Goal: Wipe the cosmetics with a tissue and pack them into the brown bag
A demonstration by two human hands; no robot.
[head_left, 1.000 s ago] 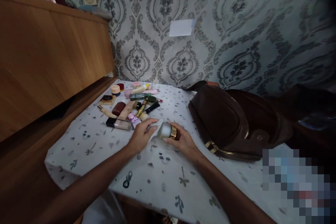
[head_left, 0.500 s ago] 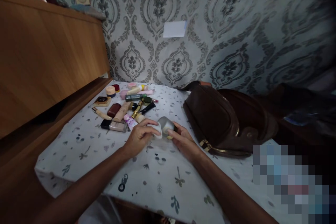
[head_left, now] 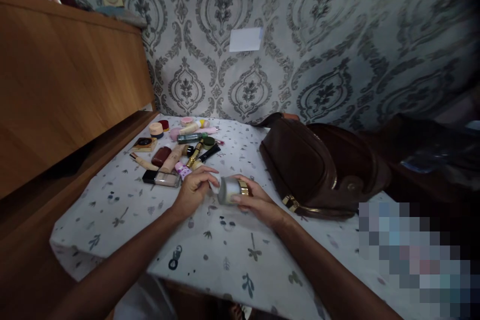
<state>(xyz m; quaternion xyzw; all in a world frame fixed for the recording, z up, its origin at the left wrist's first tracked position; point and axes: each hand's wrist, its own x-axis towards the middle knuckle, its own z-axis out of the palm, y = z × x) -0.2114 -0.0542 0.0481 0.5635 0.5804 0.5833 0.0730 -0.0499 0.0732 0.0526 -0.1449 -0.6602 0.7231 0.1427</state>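
Note:
In my right hand is a frosted cosmetic jar with a gold-banded lid, tipped on its side above the cloth. My left hand pinches a white cotton pad close against the jar's base end. Just behind the left hand lie a purple-patterned tube and a foundation bottle with a black cap. Further back are a beige tube, a gold tube, a dark red compact and a green bottle.
A brown leather bag with gold zips stands on the right of the patterned tablecloth. Along the left runs a wooden cabinet. The wallpapered wall closes off the back. A blurred-out patch covers the lower right.
The jar has turned in my right hand, so its gold lid band now shows on the right. My left hand with the cotton pad has shifted slightly left.

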